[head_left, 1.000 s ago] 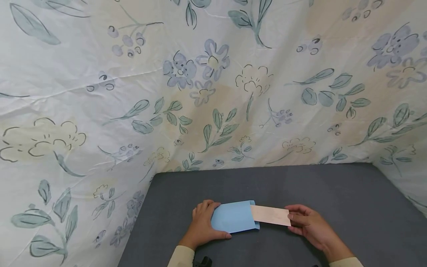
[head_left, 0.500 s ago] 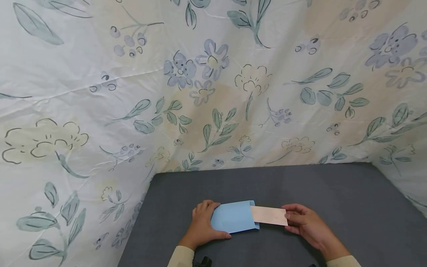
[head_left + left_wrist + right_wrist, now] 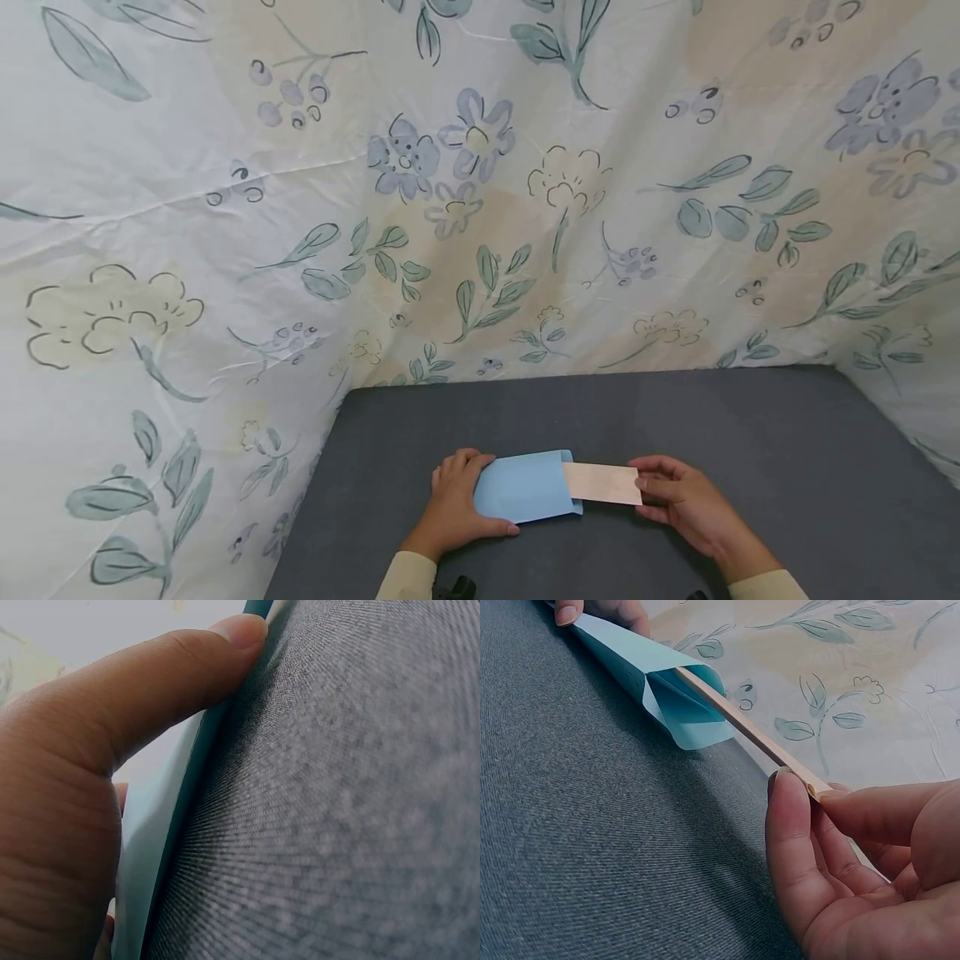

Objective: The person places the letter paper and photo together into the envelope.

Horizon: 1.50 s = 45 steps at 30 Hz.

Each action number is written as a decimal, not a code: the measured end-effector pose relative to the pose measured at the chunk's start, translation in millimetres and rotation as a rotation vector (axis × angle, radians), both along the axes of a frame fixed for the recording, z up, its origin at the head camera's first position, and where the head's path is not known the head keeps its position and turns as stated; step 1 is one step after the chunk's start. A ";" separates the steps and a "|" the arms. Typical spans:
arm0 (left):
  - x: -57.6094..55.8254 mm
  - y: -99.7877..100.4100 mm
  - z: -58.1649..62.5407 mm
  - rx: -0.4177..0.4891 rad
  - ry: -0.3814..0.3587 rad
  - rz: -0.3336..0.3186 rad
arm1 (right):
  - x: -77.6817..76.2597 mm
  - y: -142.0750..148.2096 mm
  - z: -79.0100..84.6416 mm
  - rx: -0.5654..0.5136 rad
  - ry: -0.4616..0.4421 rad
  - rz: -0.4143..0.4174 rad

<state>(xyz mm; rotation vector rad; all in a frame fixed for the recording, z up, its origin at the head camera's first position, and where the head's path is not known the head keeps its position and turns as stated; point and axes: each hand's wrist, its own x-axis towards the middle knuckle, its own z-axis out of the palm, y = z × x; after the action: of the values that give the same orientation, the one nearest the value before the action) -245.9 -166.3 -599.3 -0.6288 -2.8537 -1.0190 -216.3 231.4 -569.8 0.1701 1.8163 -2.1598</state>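
A light blue envelope [image 3: 523,487] lies above the grey table, its mouth gaping toward the right. My left hand [image 3: 456,508] grips its closed end, thumb along the near edge and fingers at the far edge. Out of the mouth sticks a pale pink folded paper [image 3: 606,484], its inner end hidden inside the envelope. My right hand [image 3: 686,500] pinches the paper's outer end between thumb and fingers. In the right wrist view the folded paper [image 3: 754,735] shows edge-on, entering the open envelope [image 3: 634,656]. The left wrist view shows the left thumb [image 3: 172,671] against the envelope's edge.
Dark grey cloth covers the table [image 3: 637,417]. A flower-printed curtain [image 3: 480,208] hangs behind it and along both sides. A small black object [image 3: 461,587] sits at the left wrist.
My right hand has moved slightly left, pushing the pink paper a little further into the envelope. The left hand and the envelope have stayed almost still.
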 end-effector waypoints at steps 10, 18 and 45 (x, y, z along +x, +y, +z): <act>0.0 -1.7 -2.1 0.002 -0.001 0.003 | -0.1 -4.6 1.2 -0.014 0.018 0.025; 1.1 -1.0 -1.8 -0.002 -0.004 0.006 | 0.5 -7.1 3.6 -0.022 0.023 0.036; 1.2 -3.1 -1.0 -0.005 -0.006 -0.004 | 3.3 -18.5 5.4 -0.042 0.027 0.039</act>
<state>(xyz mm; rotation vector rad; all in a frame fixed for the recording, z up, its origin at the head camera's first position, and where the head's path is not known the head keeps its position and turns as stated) -244.7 -169.5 -600.3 -0.6335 -2.8619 -1.0159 -213.0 212.9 -564.4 0.0959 1.7727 -2.1814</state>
